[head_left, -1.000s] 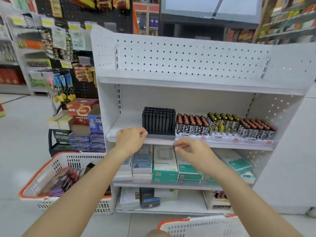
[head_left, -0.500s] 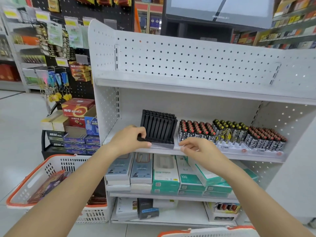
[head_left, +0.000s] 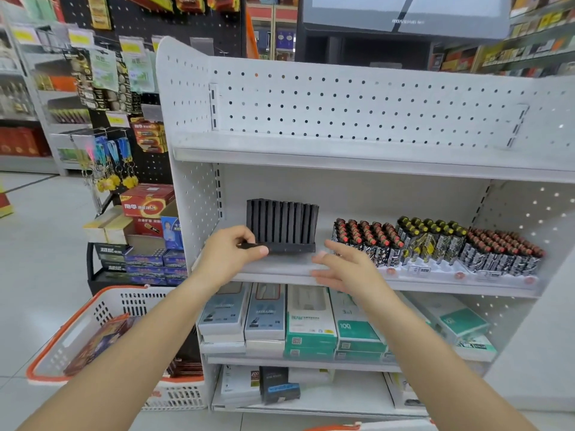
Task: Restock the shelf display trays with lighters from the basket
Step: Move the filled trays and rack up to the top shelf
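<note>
Step, prob.: positioning empty black tray (head_left: pixel 281 227) on mid shelf (head_left: pixel 280 270) before filling.
L hand (head_left: pixel 228 259) pinches tray's front-left corner, thumb on base lip.
R hand (head_left: pixel 343 270) loose, fingers spread, holds nothing, just R of tray.
Lighters (head_left: pixel 435 247) fill trays to R.
Basket (head_left: pixel 102 334) on floor, lower L.
Next: reach down to basket for stock.
Room: bare shelf L of tray; side wall near.

Bright, even overhead store light; shadows soft. Wide-angle bending at frame edges. Slight motion blur on right hand (head_left: pixel 348 269); background aisles soft.
</note>
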Motion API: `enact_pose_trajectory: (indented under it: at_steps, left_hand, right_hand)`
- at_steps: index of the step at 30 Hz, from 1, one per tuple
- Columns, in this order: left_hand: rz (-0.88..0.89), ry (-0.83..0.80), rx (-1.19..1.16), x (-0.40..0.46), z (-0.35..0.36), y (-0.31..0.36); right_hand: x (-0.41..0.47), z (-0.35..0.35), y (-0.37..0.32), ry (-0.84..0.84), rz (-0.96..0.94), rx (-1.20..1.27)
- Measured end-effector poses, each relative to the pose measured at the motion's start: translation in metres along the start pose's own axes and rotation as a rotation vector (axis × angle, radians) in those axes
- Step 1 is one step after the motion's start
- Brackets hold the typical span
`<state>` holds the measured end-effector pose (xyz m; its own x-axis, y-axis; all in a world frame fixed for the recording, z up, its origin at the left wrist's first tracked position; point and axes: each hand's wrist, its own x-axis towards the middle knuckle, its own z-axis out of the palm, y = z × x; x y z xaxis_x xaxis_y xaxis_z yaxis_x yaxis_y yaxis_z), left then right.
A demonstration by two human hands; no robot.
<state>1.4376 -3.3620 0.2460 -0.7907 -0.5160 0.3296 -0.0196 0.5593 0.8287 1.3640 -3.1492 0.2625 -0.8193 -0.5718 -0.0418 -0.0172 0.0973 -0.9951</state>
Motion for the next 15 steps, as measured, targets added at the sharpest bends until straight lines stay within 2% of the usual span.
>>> enact_pose_trajectory:
  at_steps: [4,7,15]
  left_hand:
    - [0.019,0.081,-0.022,-0.017,0.001,0.001]
    - [0.043,0.137,0.016,-0.036,0.003,0.007]
    - [0.098,0.173,-0.018,-0.09,-0.002,0.05]
  right_hand:
    - [0.001,0.024,-0.004,0.001,0.129,0.271]
    - [-0.003,0.033,-0.005,0.069,0.137,0.411]
    - [-0.049,0.013,-0.017,0.055,0.08,0.448]
